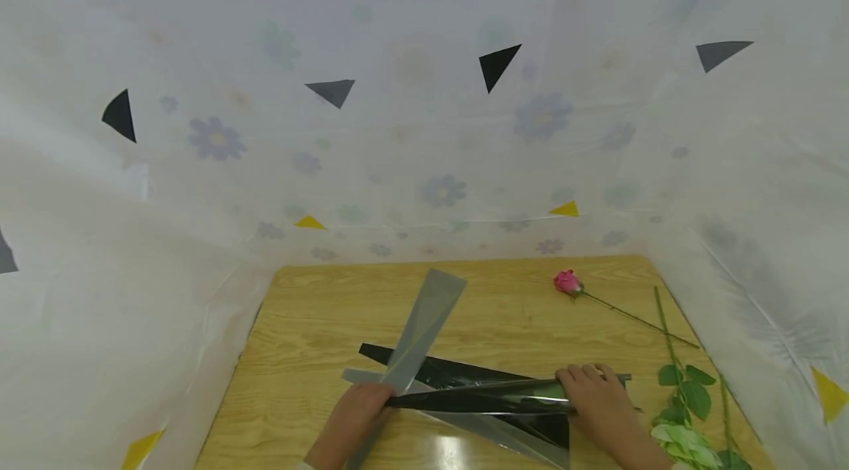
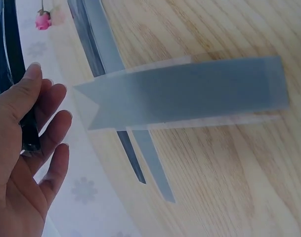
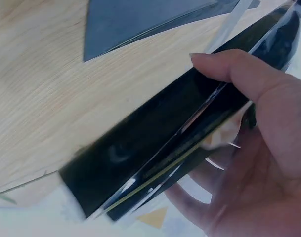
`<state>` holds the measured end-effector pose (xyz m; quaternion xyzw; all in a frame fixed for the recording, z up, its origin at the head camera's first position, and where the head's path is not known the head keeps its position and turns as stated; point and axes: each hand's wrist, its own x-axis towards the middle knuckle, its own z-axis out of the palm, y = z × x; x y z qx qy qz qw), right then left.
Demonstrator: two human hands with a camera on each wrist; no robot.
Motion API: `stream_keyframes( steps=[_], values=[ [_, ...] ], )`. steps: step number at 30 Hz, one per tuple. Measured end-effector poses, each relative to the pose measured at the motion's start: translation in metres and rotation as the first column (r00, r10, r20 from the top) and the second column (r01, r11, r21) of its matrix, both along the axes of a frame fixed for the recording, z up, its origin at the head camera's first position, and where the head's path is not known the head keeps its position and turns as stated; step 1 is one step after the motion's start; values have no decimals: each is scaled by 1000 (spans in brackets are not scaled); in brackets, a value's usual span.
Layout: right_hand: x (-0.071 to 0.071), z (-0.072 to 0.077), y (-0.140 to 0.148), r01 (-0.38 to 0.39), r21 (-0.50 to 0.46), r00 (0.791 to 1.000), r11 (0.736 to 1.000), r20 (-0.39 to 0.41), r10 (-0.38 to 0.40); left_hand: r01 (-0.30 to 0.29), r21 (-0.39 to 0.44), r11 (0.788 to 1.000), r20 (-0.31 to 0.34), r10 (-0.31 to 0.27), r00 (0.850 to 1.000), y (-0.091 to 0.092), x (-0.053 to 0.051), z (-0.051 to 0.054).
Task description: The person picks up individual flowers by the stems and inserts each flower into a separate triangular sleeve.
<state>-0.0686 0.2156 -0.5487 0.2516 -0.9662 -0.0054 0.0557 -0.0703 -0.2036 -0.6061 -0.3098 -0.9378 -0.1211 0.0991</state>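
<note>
A long black plastic flower sleeve (image 1: 491,398) with a shiny clear side is held level above the table. My left hand (image 1: 354,415) pinches its narrow end; in the left wrist view the thumb lies on the sleeve (image 2: 12,49) with the fingers bent behind it. Toward the wider end, my right hand (image 1: 600,404) grips it, thumb on top and fingers underneath. A thin yellowish line runs along this sleeve (image 3: 135,163) in the right wrist view. Beneath lie a flat black sleeve (image 1: 464,369) and grey sleeves, one grey sleeve (image 1: 424,323) crossing the others.
A pink rose (image 1: 567,282) on a long stem lies at the table's back right. Near the right edge are a pale green flower (image 1: 683,444) and leafy stems (image 1: 696,396). Patterned white sheeting (image 1: 424,160) surrounds the wooden table (image 1: 318,308).
</note>
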Motion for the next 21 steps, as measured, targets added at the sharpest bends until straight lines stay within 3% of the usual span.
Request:
stream_keyframes(
  steps=[5,10,15,21],
  values=[
    [0,-3,8,2,18,1000,1000,8,-2,-40,-74,996,33,43,999,-1,0,2],
    [-1,-5,0,-26,1,999,1000,26,26,-37,-109,993,-8,37,999,12,-1,2],
    [0,-10,-16,-92,-27,994,995,-59,90,-24,-134,991,-12,22,1000,34,-1,5],
    [3,-11,-39,-167,-39,974,985,-162,159,51,-136,989,6,-51,999,60,1,10]
  ],
)
